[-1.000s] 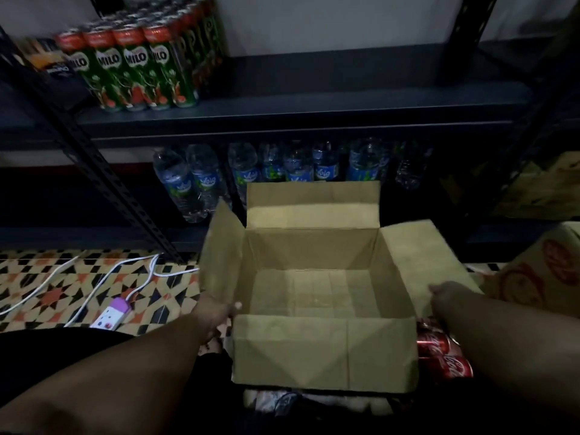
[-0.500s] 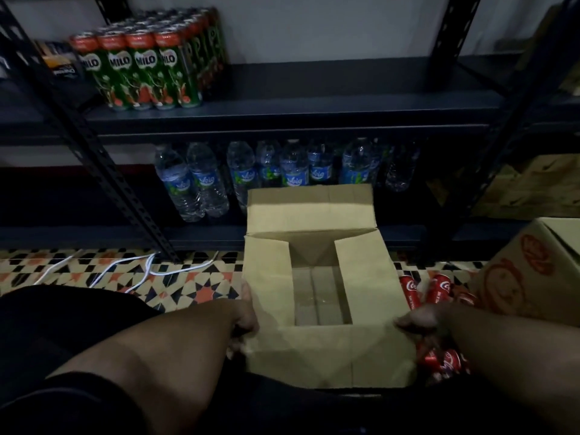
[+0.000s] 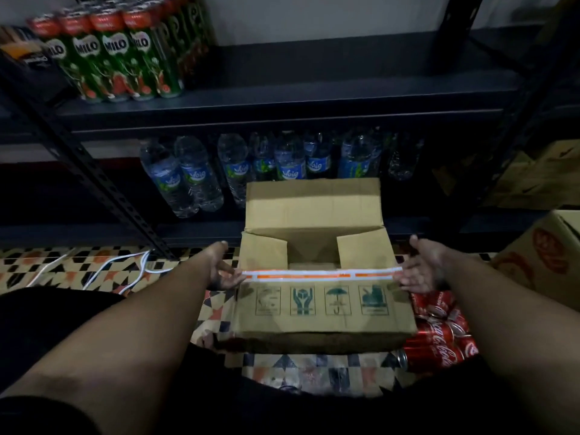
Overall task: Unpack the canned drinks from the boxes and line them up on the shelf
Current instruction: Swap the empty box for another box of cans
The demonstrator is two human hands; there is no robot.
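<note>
box: cardboard box sits on the tiled floor right between both hands, near flap folded over, far flap up, side flaps partly in
left hand: left hand is against the box's left edge, fingers straight and relaxed, not gripping anything
right hand: right hand at the right edge, palm up, fingers spread wide
coke cans: red cans lie piled on the floor just below the right hand, touching the box
shelf: shelf is beyond both hands, Milo cans on it far left
lower shelf: water bottles
</note>
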